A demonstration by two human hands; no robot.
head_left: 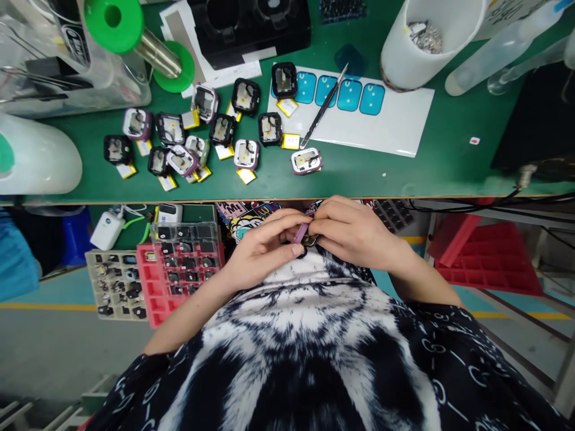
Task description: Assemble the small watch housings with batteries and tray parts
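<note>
Just off the bench's front edge, my left hand (269, 240) is closed on a small purple watch case (300, 232), thumb below and fingers above. My right hand (348, 230) meets it from the other side, fingertips pinched at the case's right edge; a small dark piece shows there, partly hidden by the fingers. On the bench above lie several opened watch cases in black, purple and green, such as a purple one with a white rim (306, 161). Yellow-edged battery cells (291, 141) stick out from many of them. Tweezers (324, 106) rest across a white sheet (395, 129) with blue adhesive pieces (349, 96).
A solder wire spool (157, 54) and a white bottle (40, 155) stand at left. At upper right is a white tub (429, 45) of metal scraps, beside plastic bottles (503, 51). Trays of parts (188, 257) sit below the bench at left; a red tray (489, 263) is at right.
</note>
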